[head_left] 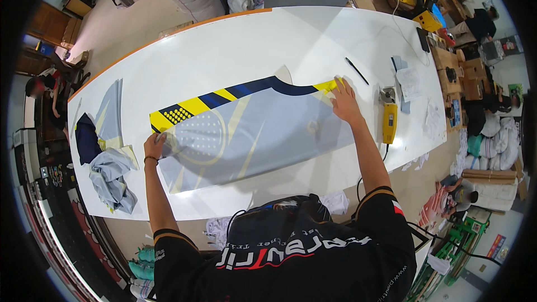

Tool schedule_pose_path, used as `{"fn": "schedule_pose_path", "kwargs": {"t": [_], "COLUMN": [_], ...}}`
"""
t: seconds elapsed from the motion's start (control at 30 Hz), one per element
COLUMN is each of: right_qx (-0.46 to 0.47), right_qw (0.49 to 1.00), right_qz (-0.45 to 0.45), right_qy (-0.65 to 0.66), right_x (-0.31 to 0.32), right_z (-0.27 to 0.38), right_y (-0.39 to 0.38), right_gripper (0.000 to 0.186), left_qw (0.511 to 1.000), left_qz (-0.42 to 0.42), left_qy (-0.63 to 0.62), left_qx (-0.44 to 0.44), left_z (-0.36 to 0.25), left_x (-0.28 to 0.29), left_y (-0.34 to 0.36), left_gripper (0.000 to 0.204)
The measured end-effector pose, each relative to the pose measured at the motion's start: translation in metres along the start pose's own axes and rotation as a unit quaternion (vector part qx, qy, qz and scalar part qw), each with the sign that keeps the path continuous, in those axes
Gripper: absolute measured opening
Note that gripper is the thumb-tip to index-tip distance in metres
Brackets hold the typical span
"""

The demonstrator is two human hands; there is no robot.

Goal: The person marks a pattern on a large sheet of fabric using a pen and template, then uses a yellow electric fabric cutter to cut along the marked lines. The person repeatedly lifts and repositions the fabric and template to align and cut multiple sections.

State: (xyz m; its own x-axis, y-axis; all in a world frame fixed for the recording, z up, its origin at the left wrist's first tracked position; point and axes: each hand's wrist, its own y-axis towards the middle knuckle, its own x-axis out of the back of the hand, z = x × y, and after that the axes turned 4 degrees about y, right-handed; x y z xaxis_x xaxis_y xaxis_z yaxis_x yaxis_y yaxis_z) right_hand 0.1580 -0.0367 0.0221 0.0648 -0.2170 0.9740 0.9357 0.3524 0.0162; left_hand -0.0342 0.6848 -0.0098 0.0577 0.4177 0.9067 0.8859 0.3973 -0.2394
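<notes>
A large fabric panel (268, 140) lies folded on the table, its pale grey-blue reverse side up. Along its far edge shows a printed band in navy and yellow with stripes and dots, dipping in a curve toward the right. My left hand (155, 145) is closed on the panel's left end, just below the yellow dotted part; its fingertips are partly hidden. At the far right corner, my right hand (345, 103) rests on the yellow tip of the band, fingers stretched out and thumb apart.
A yellow-bodied electric cutter (389, 120) with a cord lies right of my right hand. Beyond it are a black pen (357, 71) and paper sheets (410, 83). Crumpled grey fabric pieces (113, 173) and a navy piece (88, 140) lie at the left on the white table (224, 45).
</notes>
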Motion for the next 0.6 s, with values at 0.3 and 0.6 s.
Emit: {"fn": "schedule_pose_path", "kwargs": {"t": [0.3, 0.6], "right_qx": [-0.186, -0.221], "right_qw": [0.939, 0.933], "right_qz": [-0.121, -0.096], "right_qy": [0.264, 0.268], "right_x": [-0.017, -0.027], "right_z": [-0.032, -0.059], "right_y": [0.018, 0.036], "right_gripper": [0.028, 0.026], "left_qw": [0.995, 0.984], "left_qz": [-0.081, -0.155], "left_qy": [-0.05, -0.069], "left_qx": [-0.025, -0.048], "left_z": [-0.001, -0.022], "left_x": [0.009, 0.015], "left_y": [0.004, 0.029], "left_gripper": [0.029, 0.031]}}
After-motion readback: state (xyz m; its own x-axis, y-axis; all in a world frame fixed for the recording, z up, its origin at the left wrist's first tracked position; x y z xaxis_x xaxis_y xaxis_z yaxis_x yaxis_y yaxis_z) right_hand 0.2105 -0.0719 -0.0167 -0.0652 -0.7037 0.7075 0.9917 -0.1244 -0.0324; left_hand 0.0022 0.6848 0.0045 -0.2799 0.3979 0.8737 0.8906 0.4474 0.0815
